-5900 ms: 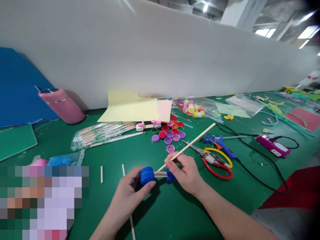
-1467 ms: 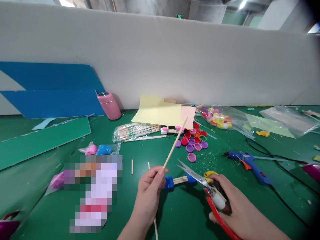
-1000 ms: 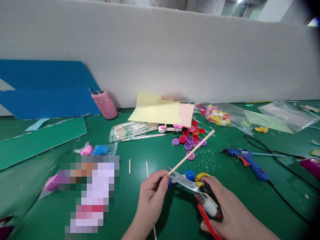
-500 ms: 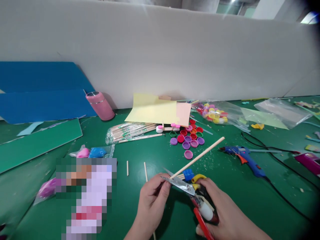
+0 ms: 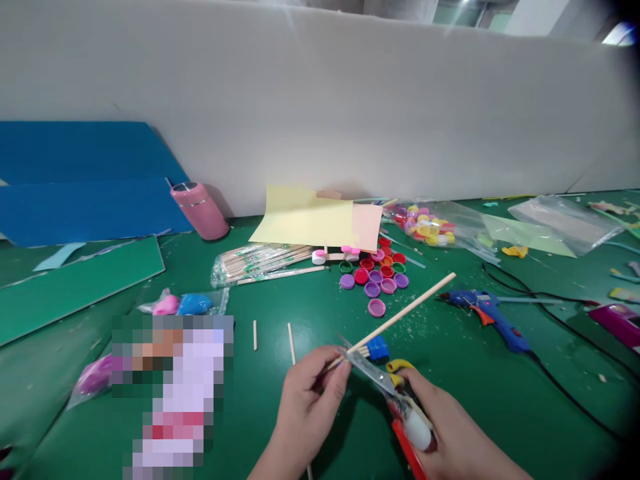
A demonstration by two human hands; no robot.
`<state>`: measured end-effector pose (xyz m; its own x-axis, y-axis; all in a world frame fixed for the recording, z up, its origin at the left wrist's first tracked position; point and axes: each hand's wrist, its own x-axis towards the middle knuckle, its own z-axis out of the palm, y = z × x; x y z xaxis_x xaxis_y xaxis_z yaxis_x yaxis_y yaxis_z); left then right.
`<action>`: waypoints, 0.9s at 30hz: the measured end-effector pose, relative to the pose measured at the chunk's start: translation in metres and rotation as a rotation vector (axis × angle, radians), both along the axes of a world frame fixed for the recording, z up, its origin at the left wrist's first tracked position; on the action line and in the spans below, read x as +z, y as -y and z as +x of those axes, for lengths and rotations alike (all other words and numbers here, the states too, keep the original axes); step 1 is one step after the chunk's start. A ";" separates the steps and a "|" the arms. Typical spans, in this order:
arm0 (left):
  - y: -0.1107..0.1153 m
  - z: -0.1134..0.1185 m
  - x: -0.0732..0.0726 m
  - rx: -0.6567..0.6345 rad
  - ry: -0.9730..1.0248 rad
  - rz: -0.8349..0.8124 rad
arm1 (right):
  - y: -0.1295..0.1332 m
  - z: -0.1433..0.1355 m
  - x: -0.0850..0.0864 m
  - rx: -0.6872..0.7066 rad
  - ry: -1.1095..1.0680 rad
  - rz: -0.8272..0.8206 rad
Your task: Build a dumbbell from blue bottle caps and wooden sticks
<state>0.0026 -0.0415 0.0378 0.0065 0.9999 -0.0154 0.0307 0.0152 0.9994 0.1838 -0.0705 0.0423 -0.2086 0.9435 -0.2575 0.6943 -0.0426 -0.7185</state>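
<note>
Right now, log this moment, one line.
left hand: pinching thin pale wooden stick | right hand: gripping red-and-yellow-handled metal scissors | blades: at stick

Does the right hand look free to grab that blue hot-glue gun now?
Probably not as things stand: the right hand is wrapped around the scissors, set against the wooden stick in the left hand. The blue hot-glue gun lies nearby, though.

Even indoor light, faint glare streaks down the white partition, dark upper-right corner.
</note>
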 end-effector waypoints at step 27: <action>-0.050 -0.084 -0.011 0.130 -1.435 -0.070 | -0.006 0.020 0.004 -0.158 -0.165 -0.076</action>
<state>-0.0814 0.0088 0.0267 -0.1459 0.9891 0.0218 0.9842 0.1428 0.1046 0.2035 -0.0643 0.0461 -0.1045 0.9469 -0.3041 0.5484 -0.2002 -0.8119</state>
